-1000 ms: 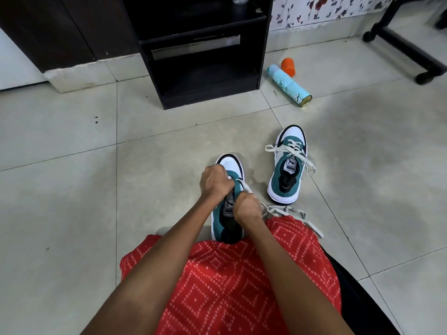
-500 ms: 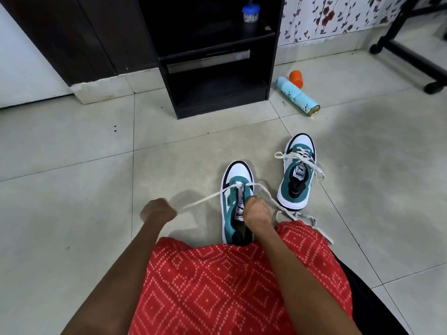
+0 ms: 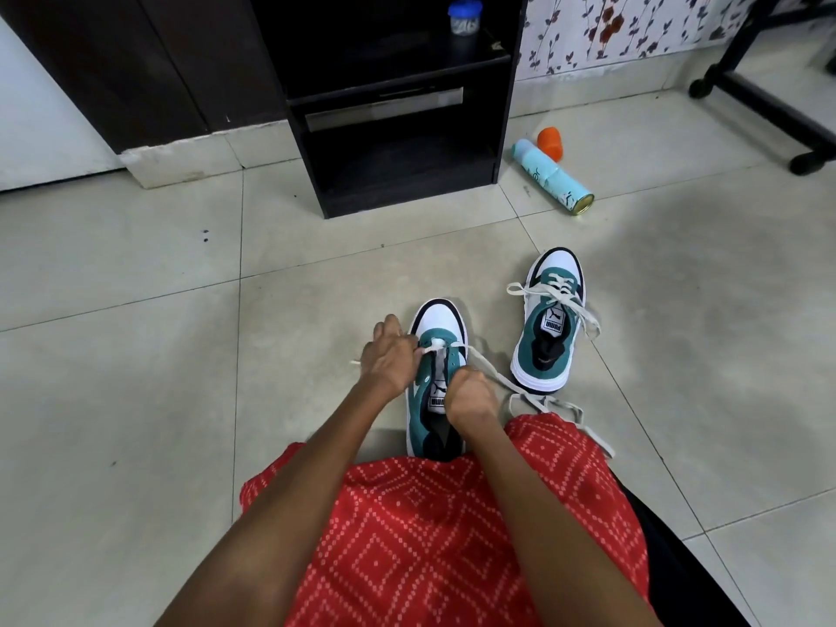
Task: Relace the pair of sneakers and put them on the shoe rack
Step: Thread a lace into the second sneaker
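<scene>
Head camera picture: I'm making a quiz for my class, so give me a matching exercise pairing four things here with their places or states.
Things:
1. nearer teal-and-white sneaker
2. farther teal-and-white sneaker
3. light blue cylindrical can
4. small blue-lidded clear jar

Places or states:
A. on the black shelf unit
B. lying on its side on the floor tiles
C. gripped by the left hand and right hand
D. standing alone, laces loose

Pairs: 1-C, 2-D, 3-B, 4-A.

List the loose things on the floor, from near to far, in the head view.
Teal-and-white sneaker being laced → second teal-and-white sneaker with loose laces → pale blue spray can lying on its side → orange plastic cap.
</scene>
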